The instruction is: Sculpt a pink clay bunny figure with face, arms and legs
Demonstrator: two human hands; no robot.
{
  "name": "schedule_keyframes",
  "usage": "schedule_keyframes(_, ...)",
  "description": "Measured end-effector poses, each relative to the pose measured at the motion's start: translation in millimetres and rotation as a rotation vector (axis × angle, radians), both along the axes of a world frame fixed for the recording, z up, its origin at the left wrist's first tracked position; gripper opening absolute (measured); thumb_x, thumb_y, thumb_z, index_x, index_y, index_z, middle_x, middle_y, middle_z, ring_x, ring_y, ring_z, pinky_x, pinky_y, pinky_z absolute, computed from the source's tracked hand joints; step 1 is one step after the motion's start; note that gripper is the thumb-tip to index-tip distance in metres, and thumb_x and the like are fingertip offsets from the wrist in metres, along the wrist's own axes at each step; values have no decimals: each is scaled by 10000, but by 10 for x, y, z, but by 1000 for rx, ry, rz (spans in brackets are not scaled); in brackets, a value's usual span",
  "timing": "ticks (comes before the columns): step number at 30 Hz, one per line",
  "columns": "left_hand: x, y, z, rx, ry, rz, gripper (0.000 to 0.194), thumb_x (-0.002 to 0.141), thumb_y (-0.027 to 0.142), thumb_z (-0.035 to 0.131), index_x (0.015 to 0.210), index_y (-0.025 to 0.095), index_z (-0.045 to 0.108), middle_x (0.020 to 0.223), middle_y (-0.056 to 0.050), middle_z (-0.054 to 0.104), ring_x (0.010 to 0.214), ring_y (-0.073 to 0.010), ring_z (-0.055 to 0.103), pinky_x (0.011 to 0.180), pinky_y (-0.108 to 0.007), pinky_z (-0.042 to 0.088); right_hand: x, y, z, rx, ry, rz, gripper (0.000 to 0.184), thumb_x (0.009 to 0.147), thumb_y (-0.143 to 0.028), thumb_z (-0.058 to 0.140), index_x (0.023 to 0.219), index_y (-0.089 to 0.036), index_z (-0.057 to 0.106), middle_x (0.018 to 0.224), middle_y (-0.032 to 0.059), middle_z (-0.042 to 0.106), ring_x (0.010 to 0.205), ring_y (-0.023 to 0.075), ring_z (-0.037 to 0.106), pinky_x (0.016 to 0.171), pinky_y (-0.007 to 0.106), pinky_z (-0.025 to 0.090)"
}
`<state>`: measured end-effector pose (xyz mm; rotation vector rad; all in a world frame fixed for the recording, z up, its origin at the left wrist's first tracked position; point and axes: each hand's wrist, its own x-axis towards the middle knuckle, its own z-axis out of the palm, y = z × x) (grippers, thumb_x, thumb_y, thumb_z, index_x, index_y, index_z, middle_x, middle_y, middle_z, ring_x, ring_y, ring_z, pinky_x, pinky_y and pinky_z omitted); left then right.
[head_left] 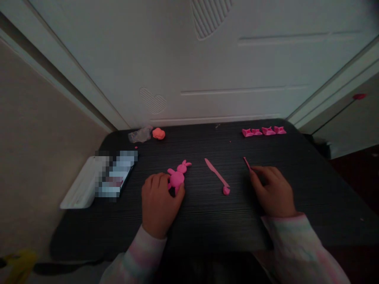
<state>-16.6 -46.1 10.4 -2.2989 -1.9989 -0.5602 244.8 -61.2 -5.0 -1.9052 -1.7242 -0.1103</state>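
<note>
A pink clay rabbit [177, 179] with a round body, small limbs and two ears lies on the dark table. My left hand [158, 201] grips its lower side between thumb and fingers. Over at the right, my right hand [272, 189] pinches a thin pink modelling tool [246, 162] whose tip points away from me. Between the hands lie a pink plastic knife [216, 172] and, touching its near end, a small lump of pink clay [226, 191].
Several pink folded pieces [268, 131] stand in a row at the back right. At the back left are an orange clay lump [159, 133] and a clear wrapper [140, 135]. A blurred phone [120, 173] and a white tray [81, 185] lie left. A white door [207, 71] borders the table [195, 225].
</note>
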Motion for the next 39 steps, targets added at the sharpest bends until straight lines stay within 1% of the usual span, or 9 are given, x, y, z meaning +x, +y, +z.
schedule_keyframes(4,-67,31,2,-20,-1,118,303,710,401,510,831,126,553,872,-97,584,888,-257,492,784,-389,390,-240,-134,56,-57,-77,339,197,802,-313,481,858,-183,618,764,38,625,704,162,553,664,308,343)
schedule_keyframes(7,-89,-8,9,-48,-10,173,304,721,406,493,825,128,555,867,-93,581,889,-259,493,771,-385,397,-394,-216,60,-130,-105,424,168,778,-303,532,884,-206,619,789,22,629,727,159,548,690,316,311)
schedule_keyframes(15,-78,-91,-53,-104,-60,147,336,720,450,494,791,128,564,820,-95,574,860,-265,507,734,-395,420,-352,-219,-73,-114,-24,368,163,806,-300,486,855,-186,592,774,27,633,709,168,553,676,322,343)
schedule_keyframes(20,-177,-179,-51,28,-175,33,251,708,364,546,813,135,559,814,-91,584,811,-248,526,716,-405,436,-436,-324,-77,-66,251,199,239,814,-378,425,767,-194,570,687,26,619,630,156,571,588,280,415)
schedule_keyframes(23,-119,-331,21,150,-347,-138,98,748,220,502,790,152,560,781,-72,588,776,-196,543,709,-345,457,-656,-411,-31,-187,505,168,252,799,-415,434,747,-204,561,695,23,622,648,152,589,586,253,444)
schedule_keyframes(27,87,-533,58,-67,-573,-346,188,773,182,471,941,167,554,854,-67,626,795,-153,583,697,-251,493,-1000,-457,16,-354,897,195,226,747,-413,528,830,-204,553,792,35,631,741,164,595,657,252,468)
schedule_keyframes(30,197,-561,-19,-201,-665,-388,278,787,167,444,1049,173,535,937,-78,632,834,-149,592,732,-241,494,-1148,-447,6,-385,1060,199,267,750,-410,513,918,-207,557,901,60,626,820,175,582,702,259,466)
schedule_keyframes(35,230,-471,-144,-268,-782,-369,161,778,153,448,795,203,600,720,-16,635,663,-115,591,635,-198,484,-1155,-453,-69,-418,1009,201,382,813,-464,345,655,-189,558,564,6,512,540,129,485,515,231,393)
schedule_keyframes(39,229,-459,-206,-273,-820,-360,137,773,214,470,715,205,594,647,-11,612,599,-117,571,600,-203,469,-1116,-449,-167,-455,1166,245,286,761,-436,465,622,-188,496,531,-30,448,502,105,428,489,217,348)
